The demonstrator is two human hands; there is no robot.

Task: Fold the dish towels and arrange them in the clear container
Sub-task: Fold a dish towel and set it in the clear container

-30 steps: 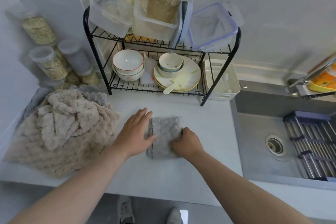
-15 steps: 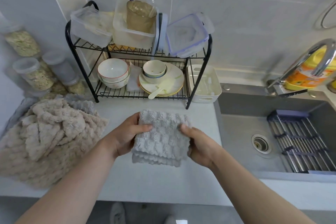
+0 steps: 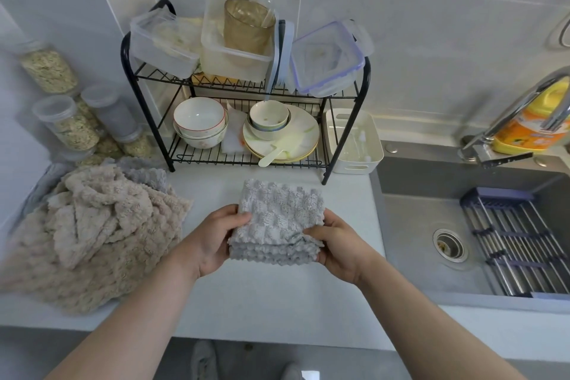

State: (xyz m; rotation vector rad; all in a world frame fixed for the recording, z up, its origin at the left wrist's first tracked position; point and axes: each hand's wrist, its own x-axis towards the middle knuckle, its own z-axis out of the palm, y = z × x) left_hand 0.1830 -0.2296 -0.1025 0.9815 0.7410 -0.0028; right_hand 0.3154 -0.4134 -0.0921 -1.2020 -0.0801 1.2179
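Note:
A folded grey dish towel [image 3: 279, 219] is held above the white counter, in front of the dish rack. My left hand [image 3: 216, 241] grips its left edge, thumb on top. My right hand [image 3: 334, 244] grips its right edge the same way. A heap of unfolded beige towels [image 3: 92, 234] lies on the counter at the left, with a grey one [image 3: 145, 174] peeking out behind it. Clear plastic containers [image 3: 163, 40] [image 3: 327, 58] sit on the rack's top shelf.
A black wire dish rack [image 3: 246, 160] holds bowls and plates behind the towel. A white caddy [image 3: 354, 139] stands to its right. Jars of grain [image 3: 68, 126] line the left wall. The sink [image 3: 447, 225] with a roll-up drying mat [image 3: 518, 241] and faucet [image 3: 518, 114] is on the right.
The grey towel, pressed flat on the counter a second ago, has been lifted off it and is now held up between both hands.

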